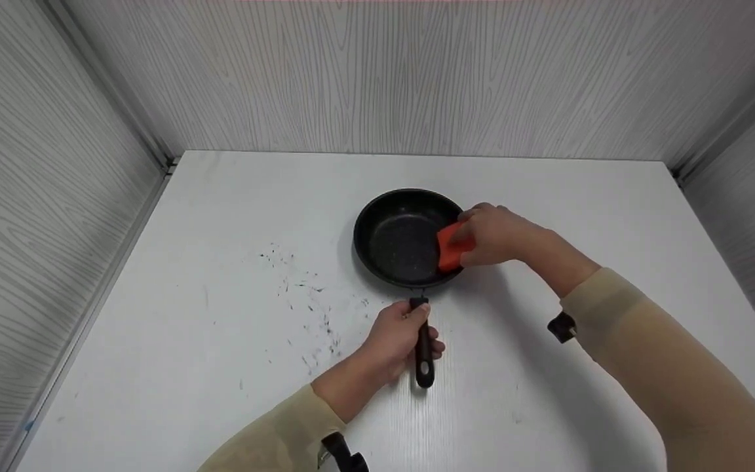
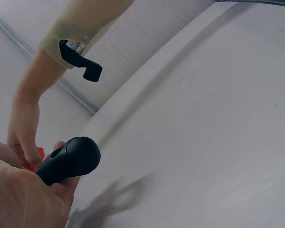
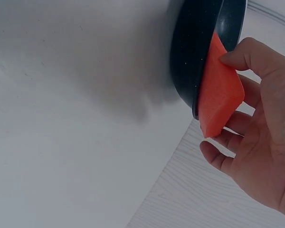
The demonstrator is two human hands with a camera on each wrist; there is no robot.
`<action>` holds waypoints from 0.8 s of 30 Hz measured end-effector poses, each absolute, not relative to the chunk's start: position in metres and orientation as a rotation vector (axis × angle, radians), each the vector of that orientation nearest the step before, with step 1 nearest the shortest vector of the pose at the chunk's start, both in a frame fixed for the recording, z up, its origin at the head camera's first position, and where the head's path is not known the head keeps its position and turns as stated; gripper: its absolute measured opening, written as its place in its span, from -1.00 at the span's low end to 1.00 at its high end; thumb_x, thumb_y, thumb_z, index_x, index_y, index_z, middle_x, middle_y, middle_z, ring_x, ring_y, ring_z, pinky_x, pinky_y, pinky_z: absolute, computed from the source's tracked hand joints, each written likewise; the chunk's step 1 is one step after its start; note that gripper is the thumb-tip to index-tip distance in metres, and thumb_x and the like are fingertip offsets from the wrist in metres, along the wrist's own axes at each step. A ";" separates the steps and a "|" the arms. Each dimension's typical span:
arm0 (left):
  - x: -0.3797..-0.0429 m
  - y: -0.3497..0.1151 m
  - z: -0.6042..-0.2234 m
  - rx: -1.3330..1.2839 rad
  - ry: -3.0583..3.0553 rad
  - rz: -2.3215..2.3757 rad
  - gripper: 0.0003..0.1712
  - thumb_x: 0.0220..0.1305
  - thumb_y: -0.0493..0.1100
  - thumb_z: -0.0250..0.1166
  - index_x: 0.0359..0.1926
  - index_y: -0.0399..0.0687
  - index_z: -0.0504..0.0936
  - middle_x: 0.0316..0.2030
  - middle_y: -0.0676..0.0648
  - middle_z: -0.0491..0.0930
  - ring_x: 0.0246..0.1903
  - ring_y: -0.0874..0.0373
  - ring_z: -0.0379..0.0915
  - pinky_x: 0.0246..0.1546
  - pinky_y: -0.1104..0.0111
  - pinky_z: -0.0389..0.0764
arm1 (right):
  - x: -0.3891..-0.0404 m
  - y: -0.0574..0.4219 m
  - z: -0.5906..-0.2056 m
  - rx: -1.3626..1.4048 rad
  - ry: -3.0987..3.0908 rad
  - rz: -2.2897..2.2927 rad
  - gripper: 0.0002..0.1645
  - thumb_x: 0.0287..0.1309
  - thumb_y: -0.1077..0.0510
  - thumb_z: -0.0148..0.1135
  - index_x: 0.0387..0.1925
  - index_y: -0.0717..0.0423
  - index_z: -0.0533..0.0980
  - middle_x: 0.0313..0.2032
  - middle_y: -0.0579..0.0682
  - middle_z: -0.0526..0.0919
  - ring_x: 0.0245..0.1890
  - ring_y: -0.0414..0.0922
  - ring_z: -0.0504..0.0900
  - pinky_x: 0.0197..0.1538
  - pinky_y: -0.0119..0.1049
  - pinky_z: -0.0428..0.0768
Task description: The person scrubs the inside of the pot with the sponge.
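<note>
Curling its fingers round the handle [image 1: 424,357], the left hand [image 1: 392,335] holds a pan [image 1: 400,242]; the right hand [image 1: 494,235] pinches a red sponge [image 1: 449,254] at the pan's edge.

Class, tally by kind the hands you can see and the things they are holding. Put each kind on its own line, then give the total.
Frying pan: 1
Orange-red pad: 1
Hands: 2 (left hand on the pan's handle, right hand on the pad)
Total: 4
</note>
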State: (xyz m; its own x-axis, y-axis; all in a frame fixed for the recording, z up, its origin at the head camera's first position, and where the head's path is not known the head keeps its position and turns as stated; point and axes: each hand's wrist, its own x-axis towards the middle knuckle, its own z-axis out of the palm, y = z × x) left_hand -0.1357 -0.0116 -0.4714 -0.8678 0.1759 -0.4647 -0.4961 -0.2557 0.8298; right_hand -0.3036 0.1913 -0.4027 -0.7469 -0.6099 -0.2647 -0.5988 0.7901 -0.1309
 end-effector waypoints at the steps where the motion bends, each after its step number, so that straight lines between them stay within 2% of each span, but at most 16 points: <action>1: -0.136 -0.012 -0.471 -0.388 1.583 2.162 -0.65 0.67 -0.16 0.12 0.23 -0.37 0.42 -0.36 -0.21 0.60 -0.41 0.02 0.74 -0.24 0.11 0.84 | -0.304 0.192 -0.403 -0.921 2.677 -0.085 -0.48 0.22 0.01 0.33 0.21 0.01 0.70 0.36 0.30 0.51 0.42 0.31 0.37 0.39 0.28 0.44; 7: -0.135 -0.012 -0.472 -0.392 1.562 2.178 -0.62 0.67 -0.16 0.13 0.26 -0.39 0.41 -0.37 -0.21 0.59 -0.42 0.01 0.73 -0.26 0.11 0.84 | -0.307 0.196 -0.407 -0.900 2.619 -0.231 -0.49 0.24 0.05 0.29 0.20 0.05 0.70 0.40 0.28 0.48 0.45 0.26 0.37 0.44 0.11 0.46; 24: -0.137 -0.012 -0.473 -0.388 1.582 2.163 -0.64 0.67 -0.17 0.10 0.25 -0.38 0.40 -0.36 -0.22 0.60 -0.44 0.03 0.73 -0.26 0.12 0.84 | -0.301 0.194 -0.408 -0.835 2.577 -0.331 -0.47 0.28 -0.04 0.29 0.23 0.03 0.69 0.41 0.24 0.47 0.44 0.23 0.36 0.44 0.15 0.44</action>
State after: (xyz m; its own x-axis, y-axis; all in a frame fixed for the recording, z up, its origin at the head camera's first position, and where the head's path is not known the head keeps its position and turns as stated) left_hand -0.1373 -0.0116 -0.4726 -0.8683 0.1762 -0.4637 -0.4953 -0.2562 0.8301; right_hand -0.3008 0.1944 -0.4084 -0.7364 -0.6025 -0.3078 -0.5051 0.7923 -0.3423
